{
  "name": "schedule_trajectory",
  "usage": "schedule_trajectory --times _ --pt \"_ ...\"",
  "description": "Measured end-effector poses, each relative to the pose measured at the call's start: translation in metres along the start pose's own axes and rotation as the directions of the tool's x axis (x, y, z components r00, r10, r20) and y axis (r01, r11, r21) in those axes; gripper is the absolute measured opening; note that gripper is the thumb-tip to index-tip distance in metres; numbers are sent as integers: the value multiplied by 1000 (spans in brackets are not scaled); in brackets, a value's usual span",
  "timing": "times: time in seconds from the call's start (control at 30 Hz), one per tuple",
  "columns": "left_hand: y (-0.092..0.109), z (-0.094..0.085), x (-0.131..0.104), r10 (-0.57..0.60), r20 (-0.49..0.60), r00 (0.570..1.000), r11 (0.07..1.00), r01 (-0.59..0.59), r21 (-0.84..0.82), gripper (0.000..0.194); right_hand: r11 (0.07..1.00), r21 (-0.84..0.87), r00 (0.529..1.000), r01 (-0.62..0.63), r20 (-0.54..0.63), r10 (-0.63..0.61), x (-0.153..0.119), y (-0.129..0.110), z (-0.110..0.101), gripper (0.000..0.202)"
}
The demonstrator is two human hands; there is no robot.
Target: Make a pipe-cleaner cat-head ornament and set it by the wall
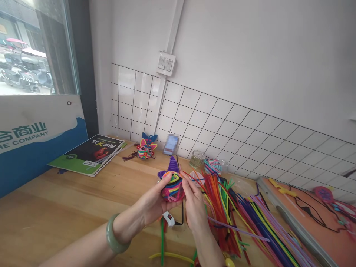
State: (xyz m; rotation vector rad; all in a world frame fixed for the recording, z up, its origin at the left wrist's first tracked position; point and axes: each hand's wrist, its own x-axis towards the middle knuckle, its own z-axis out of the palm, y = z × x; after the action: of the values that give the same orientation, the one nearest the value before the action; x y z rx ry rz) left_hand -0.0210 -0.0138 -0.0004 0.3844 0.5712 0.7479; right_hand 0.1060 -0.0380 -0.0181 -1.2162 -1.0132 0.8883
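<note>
A round ornament (171, 193) wound from pink, yellow, blue and black pipe cleaners is held above the table, with purple coiled pieces (172, 165) sticking up from its far side. Around its left side and underneath wraps my left hand (151, 202), thumb on top; a green bangle circles that wrist. My right hand (194, 198) is closed in a pinch at the ornament's upper right edge, on what looks like an orange pipe cleaner. Its exact grip is partly hidden by the fingers. Below the hands lies a small white device (168, 218) with a black cord.
Pipe cleaners (219, 207) in many colours spread over the right side, beside an orange board (314, 222) bearing a yellow-handled tool (282, 188). Against the tiled wall stand a finished cat-faced ornament (144, 151), a phone (170, 144) and a glass jar (197, 159). Magazines (89, 154) lie left.
</note>
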Motion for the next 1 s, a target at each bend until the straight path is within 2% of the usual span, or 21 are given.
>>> schedule_trajectory --times 0.13,0.2,0.27,0.33,0.37,0.43,0.47,0.5,0.53,0.6,0.7,0.8,0.87,0.9,0.93,1.0 --pt "5 0 0 18 1 1000 1000 -18 -25 38 991 -109 996 83 -7 -84 -1 -3 -8 47" --pt "8 1 -1 37 -2 999 999 -37 -35 38 967 -199 985 159 -37 -170 -3 -3 -11 44" --pt "10 2 -2 44 1 999 998 -44 -44 37 906 -326 954 271 -37 -299 -4 -3 -12 35" --pt "10 3 -3 52 6 999 997 -51 -55 34 758 -488 870 432 4 -493 -4 -1 -13 23" --pt "9 3 -3 58 9 998 997 -58 -59 32 635 -577 797 514 48 -602 -4 -1 -13 18" --pt "6 2 -3 89 17 996 995 -88 -48 29 337 -707 622 622 185 -761 -3 -2 -14 16" --pt "5 2 -3 115 20 993 993 -114 -31 28 198 -740 547 643 262 -795 -3 -3 -14 17" --pt "4 2 -3 145 21 989 989 -145 -11 26 83 -759 493 646 331 -805 -2 -5 -14 19" --pt "3 2 -3 176 21 984 984 -176 7 25 -4 -768 461 641 389 -798 -3 -7 -14 20" --pt "2 2 -3 227 20 974 973 -228 28 22 -112 -770 431 628 464 -774 -3 -11 -14 20" --pt "2 2 -3 233 11 972 972 -233 12 20 -180 -758 415 627 520 -747 -4 -15 -14 18" --pt "4 3 -3 172 -10 985 985 -172 -29 21 -135 -744 420 655 507 -753 -3 -15 -15 17" --pt "6 3 -2 138 -24 990 989 -139 -43 25 19 -728 478 685 430 -766 -2 -14 -17 15" --pt "7 2 -2 132 -28 991 990 -134 -47 27 152 -709 543 689 366 -756 -3 -14 -18 14" --pt "8 1 -1 129 -33 991 990 -131 -49 28 319 -671 633 669 289 -718 -4 -14 -18 12" --pt "11 0 1 133 -37 990 989 -135 -57 29 680 -509 832 527 145 -536 -8 -18 -20 13"
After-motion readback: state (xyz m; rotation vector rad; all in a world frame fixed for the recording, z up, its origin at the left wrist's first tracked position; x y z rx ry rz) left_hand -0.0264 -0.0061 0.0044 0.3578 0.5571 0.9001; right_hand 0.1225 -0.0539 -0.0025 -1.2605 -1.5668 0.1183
